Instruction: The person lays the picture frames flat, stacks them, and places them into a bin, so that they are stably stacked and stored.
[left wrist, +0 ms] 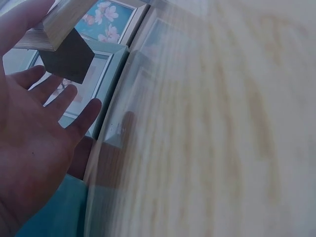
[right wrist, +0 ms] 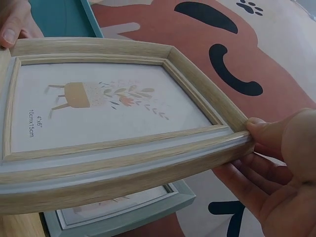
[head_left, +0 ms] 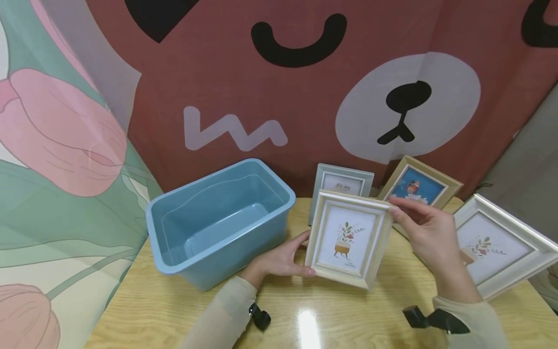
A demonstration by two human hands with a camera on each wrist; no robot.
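A light wood picture frame [head_left: 348, 237] with a potted-plant print is held up over the table between both hands. My left hand [head_left: 283, 257] grips its lower left edge, thumb on the front and fingers behind. At the upper right corner my right hand [head_left: 429, 232] pinches it, thumb against the corner in the right wrist view. A dark stand flap [left wrist: 69, 57] shows at its back in the left wrist view. Behind it stand a grey-green picture frame [head_left: 320, 179], partly hidden, and a tan picture frame [head_left: 449, 186] with a blue picture.
A blue plastic bin [head_left: 235, 257] with nothing in it stands left of the hands on the wooden table [head_left: 279, 315]. A white-silver picture frame [head_left: 540, 247] stands at the right, partly behind the right forearm. A printed cloth [head_left: 305, 97] hangs behind the table.
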